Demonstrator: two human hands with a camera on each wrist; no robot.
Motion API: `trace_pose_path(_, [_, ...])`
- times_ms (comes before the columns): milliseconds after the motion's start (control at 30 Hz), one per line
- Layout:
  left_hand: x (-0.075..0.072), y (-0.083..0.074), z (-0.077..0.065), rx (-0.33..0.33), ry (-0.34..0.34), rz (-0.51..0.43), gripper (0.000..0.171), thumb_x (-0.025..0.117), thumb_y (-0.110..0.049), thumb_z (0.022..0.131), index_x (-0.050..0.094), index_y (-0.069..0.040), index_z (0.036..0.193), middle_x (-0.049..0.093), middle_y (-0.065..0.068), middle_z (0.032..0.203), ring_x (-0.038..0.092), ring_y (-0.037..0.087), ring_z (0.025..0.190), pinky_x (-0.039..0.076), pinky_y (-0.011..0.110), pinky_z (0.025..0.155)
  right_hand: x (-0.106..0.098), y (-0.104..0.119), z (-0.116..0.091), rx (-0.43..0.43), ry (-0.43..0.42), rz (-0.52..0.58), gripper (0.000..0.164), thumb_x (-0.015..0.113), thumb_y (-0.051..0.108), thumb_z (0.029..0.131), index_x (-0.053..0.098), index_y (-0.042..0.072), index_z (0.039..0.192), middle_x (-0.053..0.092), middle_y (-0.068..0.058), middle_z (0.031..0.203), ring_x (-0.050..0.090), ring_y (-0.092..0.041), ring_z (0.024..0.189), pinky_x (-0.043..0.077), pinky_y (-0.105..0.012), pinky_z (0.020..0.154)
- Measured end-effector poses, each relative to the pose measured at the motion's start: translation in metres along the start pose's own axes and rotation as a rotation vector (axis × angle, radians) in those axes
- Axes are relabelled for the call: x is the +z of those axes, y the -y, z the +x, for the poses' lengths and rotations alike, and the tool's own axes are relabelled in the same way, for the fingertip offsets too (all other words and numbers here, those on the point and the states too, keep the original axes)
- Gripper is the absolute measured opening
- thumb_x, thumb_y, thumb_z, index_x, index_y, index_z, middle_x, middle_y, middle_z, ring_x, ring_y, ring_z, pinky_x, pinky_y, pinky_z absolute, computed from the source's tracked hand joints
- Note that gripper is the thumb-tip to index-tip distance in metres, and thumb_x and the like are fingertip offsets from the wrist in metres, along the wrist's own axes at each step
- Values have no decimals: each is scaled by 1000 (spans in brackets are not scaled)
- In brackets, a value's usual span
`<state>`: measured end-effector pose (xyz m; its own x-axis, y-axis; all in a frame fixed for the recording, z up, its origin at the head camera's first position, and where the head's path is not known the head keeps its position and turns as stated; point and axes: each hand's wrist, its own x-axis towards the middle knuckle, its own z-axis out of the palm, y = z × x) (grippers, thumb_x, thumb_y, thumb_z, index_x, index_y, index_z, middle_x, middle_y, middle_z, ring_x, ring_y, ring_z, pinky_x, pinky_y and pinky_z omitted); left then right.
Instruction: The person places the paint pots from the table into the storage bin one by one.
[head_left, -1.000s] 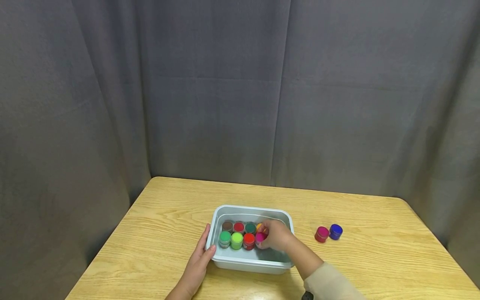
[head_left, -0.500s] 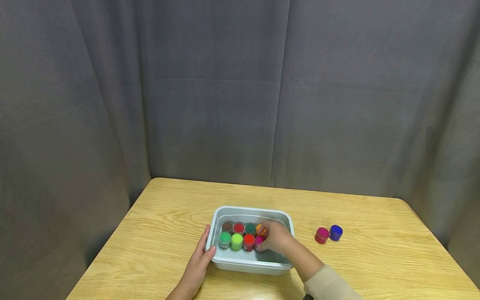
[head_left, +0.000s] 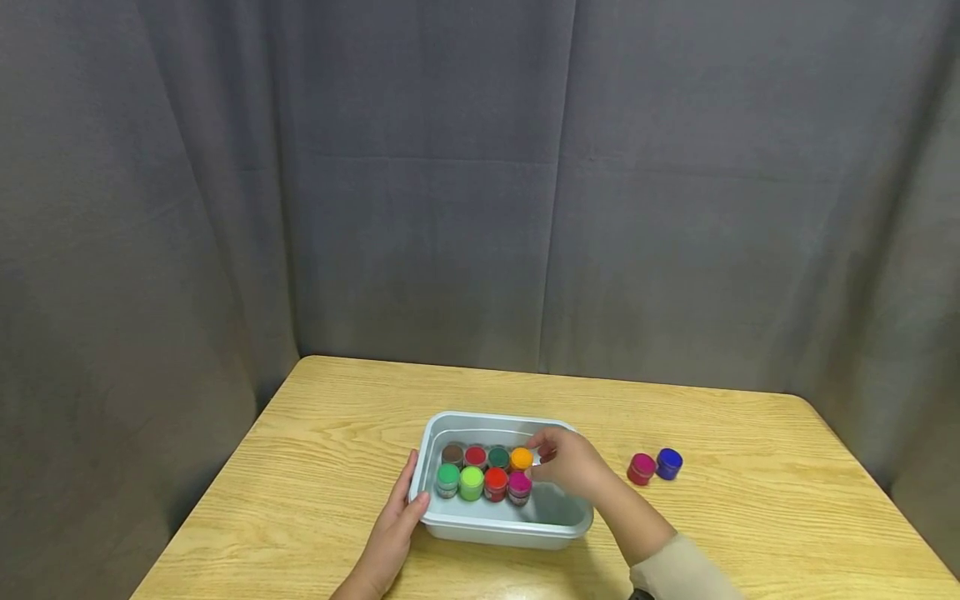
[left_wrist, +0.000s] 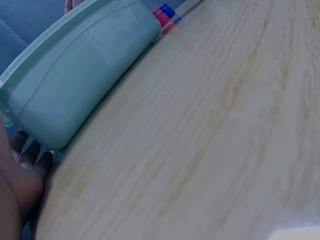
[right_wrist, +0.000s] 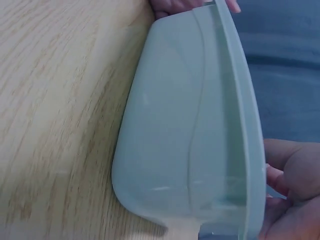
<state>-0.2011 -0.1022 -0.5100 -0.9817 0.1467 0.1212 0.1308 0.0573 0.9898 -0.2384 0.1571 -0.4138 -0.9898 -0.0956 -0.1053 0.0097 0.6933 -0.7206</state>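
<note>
A pale blue-green plastic bin stands on the table with two rows of small paint jars inside. The near row has teal, lime, orange-red and magenta lids; behind it are brown, red, dark green and orange ones. My left hand grips the bin's left near corner, its thumb at the rim and its fingers along the outer wall. Over the bin's right part is my right hand, fingers apart and holding nothing, fingertips close beside the magenta and orange jars. The bin's wall hides the jars in both wrist views.
Right of the bin, a crimson jar and a blue jar stand side by side on the wooden table. Grey curtains hang behind the table and at both sides.
My right hand has let go of the magenta jar and moved a little to the right and up. The left hand stays at the bin's corner.
</note>
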Motion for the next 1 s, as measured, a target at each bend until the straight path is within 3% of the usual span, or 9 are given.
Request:
trace_pose_path(433, [-1,2,1,-3,11,-8,63,43,-25,104,15,-12,158,9,10,166,4,36,152,7,54,121,-31,-20,-15,-47,-104,151,37,76,13,85,64,2,118,67,-15,113,64,-27,105,58,-43,91])
trace_pose_path(633, [-1,0,0,-10,8,5,62,43,-26,104,15,-12,158,9,9,166,5,35,152,7,52,120,-50,-43,-20,-39,-172,155,42,74,18,87,60,2,124,63,-19,121,61,-35,114,58,-40,88])
trace_pose_path(833, [-1,-1,0,-9,11,1,62,43,-26,104,14,-12,158,8,10,166,5,36,152,6,52,120,-60,-68,-25,32,-200,210,49,70,21,91,53,2,133,53,-25,133,55,-38,122,59,-36,76])
trace_pose_path(1000, [0,1,1,-5,14,-8,63,42,-25,104,14,-11,158,7,11,166,4,37,152,7,54,121,-63,-85,-29,55,-221,212,55,66,26,94,47,0,139,46,-27,141,45,-43,131,55,-45,96])
